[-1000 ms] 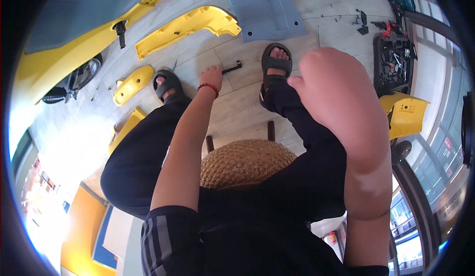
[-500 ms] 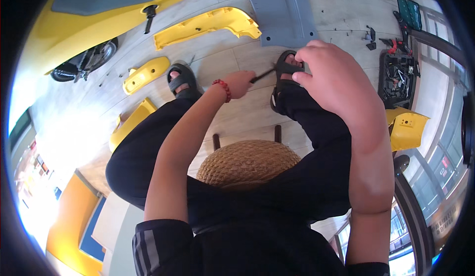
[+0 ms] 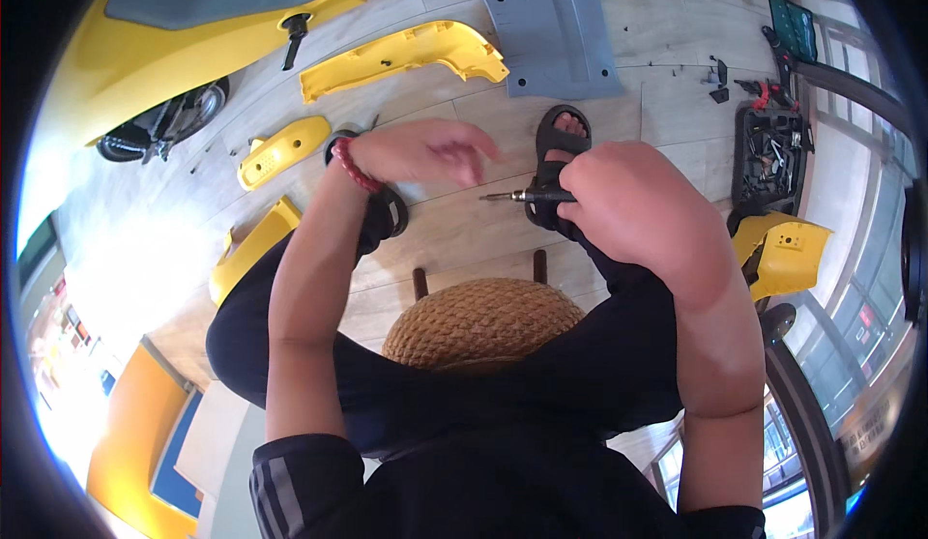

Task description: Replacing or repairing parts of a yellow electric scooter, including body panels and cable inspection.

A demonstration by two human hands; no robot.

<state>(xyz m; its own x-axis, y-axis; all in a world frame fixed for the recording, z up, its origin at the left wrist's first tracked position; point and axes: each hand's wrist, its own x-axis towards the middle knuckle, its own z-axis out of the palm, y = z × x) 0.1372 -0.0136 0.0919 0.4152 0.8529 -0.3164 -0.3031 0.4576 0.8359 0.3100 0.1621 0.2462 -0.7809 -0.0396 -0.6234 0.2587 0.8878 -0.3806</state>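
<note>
My right hand (image 3: 628, 205) is closed round the black handle of a screwdriver (image 3: 522, 196), whose metal shaft points left between my feet. My left hand (image 3: 430, 152), with a red bead bracelet (image 3: 353, 164) at the wrist, hovers to the left of the tip. Its fingers are loosely bent and apart, with nothing seen in them. Beyond both hands, a long curved yellow panel (image 3: 406, 51) and a flat grey panel (image 3: 556, 31) with corner holes lie on the floor.
A yellow vehicle body (image 3: 174, 51) with a wheel stands at far left. Smaller yellow panels (image 3: 285, 152) lie left of my foot. At right are an opened tool case (image 3: 773, 157), another yellow part (image 3: 793, 254) and scattered small black pieces (image 3: 717, 75). A woven stool (image 3: 483, 321) is between my legs.
The screwdriver has passed from my left hand to my right, its shaft now showing. My left hand has moved left and loosened; my right has come down and closed.
</note>
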